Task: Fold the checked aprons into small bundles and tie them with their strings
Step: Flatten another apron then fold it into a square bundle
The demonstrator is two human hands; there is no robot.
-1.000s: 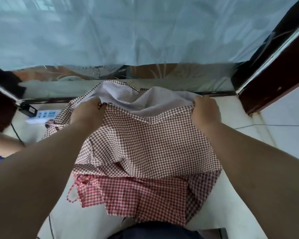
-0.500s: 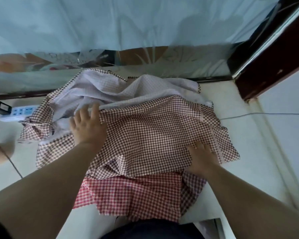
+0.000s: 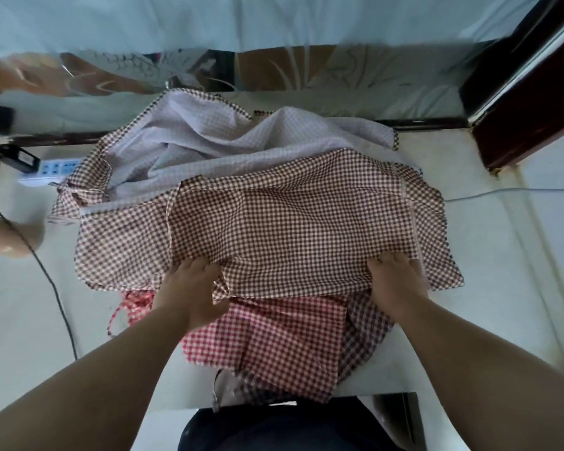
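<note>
The pale surface carries heaped checked aprons, a power strip and a black cable.

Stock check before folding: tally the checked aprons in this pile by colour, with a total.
Brown check: 1, the brown apron on top.
Red check: 1, the red apron beneath it.
Total: 2 sure; the darker checked piece at lower right may be a third, cannot tell.

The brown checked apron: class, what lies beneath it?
A red checked apron shows beneath the near edge of the brown checked apron, its string looping out left. How far it extends underneath is covered.
</note>
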